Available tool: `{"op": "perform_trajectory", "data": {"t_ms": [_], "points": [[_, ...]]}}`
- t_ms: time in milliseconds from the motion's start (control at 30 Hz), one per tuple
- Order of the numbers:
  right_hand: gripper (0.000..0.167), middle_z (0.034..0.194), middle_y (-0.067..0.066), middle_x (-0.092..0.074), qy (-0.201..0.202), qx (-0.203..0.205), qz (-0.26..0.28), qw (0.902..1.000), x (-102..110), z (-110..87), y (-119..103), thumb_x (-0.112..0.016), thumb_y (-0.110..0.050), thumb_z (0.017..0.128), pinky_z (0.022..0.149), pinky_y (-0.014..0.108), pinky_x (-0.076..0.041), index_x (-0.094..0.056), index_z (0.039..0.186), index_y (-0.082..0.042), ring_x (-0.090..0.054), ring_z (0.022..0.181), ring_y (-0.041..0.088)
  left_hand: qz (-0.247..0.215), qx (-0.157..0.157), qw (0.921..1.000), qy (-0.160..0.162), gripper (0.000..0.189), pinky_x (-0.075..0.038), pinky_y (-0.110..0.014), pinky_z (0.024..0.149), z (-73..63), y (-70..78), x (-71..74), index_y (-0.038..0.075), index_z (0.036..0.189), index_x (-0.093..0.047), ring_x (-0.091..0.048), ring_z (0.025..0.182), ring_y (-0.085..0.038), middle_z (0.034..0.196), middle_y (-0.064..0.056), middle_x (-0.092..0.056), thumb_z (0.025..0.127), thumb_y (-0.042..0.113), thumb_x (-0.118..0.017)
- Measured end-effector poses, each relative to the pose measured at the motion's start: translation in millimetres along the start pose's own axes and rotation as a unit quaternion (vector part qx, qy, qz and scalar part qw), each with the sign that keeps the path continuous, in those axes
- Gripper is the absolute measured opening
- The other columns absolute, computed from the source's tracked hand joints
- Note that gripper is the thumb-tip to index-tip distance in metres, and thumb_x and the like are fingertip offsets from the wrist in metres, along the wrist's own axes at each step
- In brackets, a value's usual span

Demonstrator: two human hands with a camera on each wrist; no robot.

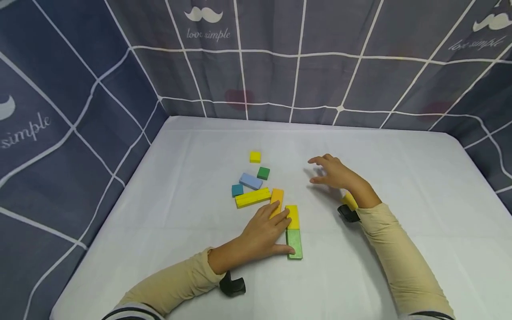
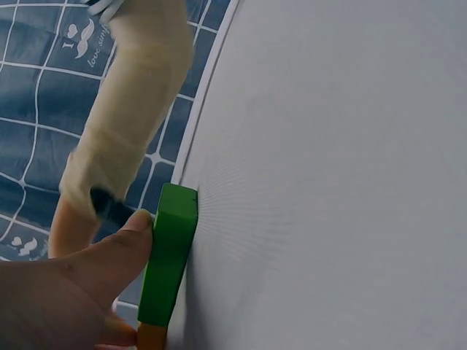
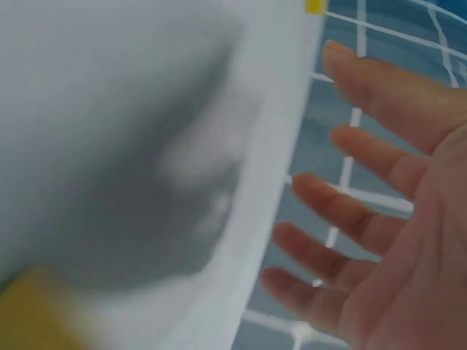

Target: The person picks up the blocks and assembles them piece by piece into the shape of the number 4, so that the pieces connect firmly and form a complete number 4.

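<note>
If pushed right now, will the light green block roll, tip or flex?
Rolling looks unlikely: the light green block has flat faces. Tipping seems unlikely too, since it lies lengthwise on the table. Its straight edges suggest a stiff piece.

I see white table (image 1: 340, 275), faint creases across top. Behind it and along both sides, I make out dark curtain (image 1: 272, 75), white grid lines. Moustache print (image 1: 203, 14) above "love simple" lettering (image 1: 208, 34); faint red patch (image 1: 236, 96) lower down.
</note>
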State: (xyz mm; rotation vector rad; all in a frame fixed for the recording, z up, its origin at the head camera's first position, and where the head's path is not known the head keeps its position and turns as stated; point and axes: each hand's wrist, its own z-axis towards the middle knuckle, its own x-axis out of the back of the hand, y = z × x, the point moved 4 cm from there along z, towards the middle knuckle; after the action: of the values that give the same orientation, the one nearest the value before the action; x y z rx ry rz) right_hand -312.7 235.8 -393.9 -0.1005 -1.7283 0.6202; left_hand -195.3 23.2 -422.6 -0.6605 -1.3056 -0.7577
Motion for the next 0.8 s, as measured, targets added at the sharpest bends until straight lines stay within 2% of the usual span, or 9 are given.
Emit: {"op": "perform_trajectory", "data": {"t_ms": [233,367,633,800], "points": [[0.058,0.128,0.022,-0.044,-0.018,0.082,-0.025,0.9962,-11,68.4,-23,-0.07,-0.022,0.08,0.097,0.053,-0.035,-0.045,0.132,-0.011,-0.041,0.117,0.039,0.003,-0.007,0.9999,0.011,0.073,-0.03,-0.041,0.105,-1.1,0.4,0.5,0.015,0.122,-0.058,-0.037,0.13,-0.029,0.133,-0.003,-0.052,0.075,0.071,-0.05],[0.061,0.129,0.019,-0.044,-0.025,0.097,-0.025,0.9946,-19,95.5,-37,-0.07,-0.027,0.079,0.098,0.051,-0.035,-0.045,0.133,-0.012,-0.041,0.118,0.037,-0.002,-0.018,0.9997,0.016,0.073,-0.031,-0.041,0.105,-5.2,3.4,0.3,0.014,0.122,-0.058,-0.038,0.129,-0.029,0.132,-0.003,-0.052,0.076,0.071,-0.047],[0.062,0.128,0.015,-0.048,-0.034,0.112,-0.025,0.9928,-38,132.9,-58,-0.069,-0.039,0.078,0.099,0.045,-0.037,-0.049,0.13,-0.011,-0.044,0.116,0.031,0.0,-0.021,0.9994,0.026,0.072,-0.032,-0.041,0.104,-8.6,4.6,0.8,0.015,0.12,-0.059,-0.038,0.128,-0.029,0.131,-0.002,-0.053,0.076,0.071,-0.047],[0.048,0.116,0.013,-0.054,-0.028,0.124,-0.043,0.991,-39,141.0,-67,-0.069,-0.036,0.079,0.092,0.04,-0.041,-0.059,0.118,-0.01,-0.048,0.106,0.028,0.007,-0.019,0.9994,0.027,0.073,-0.032,-0.042,0.104,-5.7,2.7,2.9,0.015,0.12,-0.06,-0.038,0.128,-0.029,0.131,-0.003,-0.054,0.076,0.072,-0.046]]}}
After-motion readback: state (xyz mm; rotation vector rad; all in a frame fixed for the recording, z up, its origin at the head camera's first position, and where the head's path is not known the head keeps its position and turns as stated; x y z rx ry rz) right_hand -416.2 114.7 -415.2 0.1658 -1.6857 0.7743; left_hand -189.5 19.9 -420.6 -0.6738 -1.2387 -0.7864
